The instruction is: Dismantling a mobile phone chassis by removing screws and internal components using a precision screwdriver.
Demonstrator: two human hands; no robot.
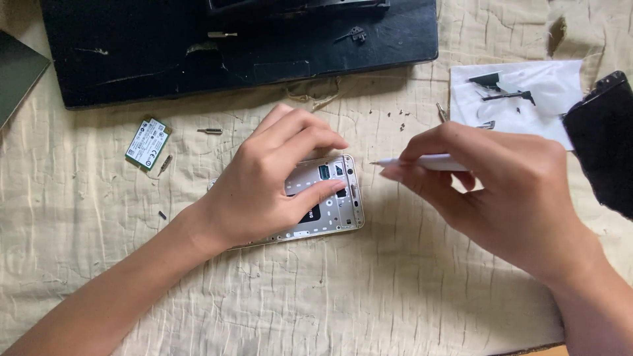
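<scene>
An opened phone (333, 211) with its back cover off lies on a beige quilted cloth (330, 296). My left hand (267, 184) rests on top of it, fingers pressing down on the frame and inner parts. My right hand (501, 191) holds a thin white tool (422, 161), its metal tip pointing left just beside the phone's top right corner, not touching it. Much of the phone is hidden under my left hand.
A black laptop base (250, 46) lies at the top. A small green circuit card (148, 142) and loose screwdriver bits (210, 131) sit to the left. A white paper (521, 99) with small black parts and a black phone panel (603, 142) lie at right.
</scene>
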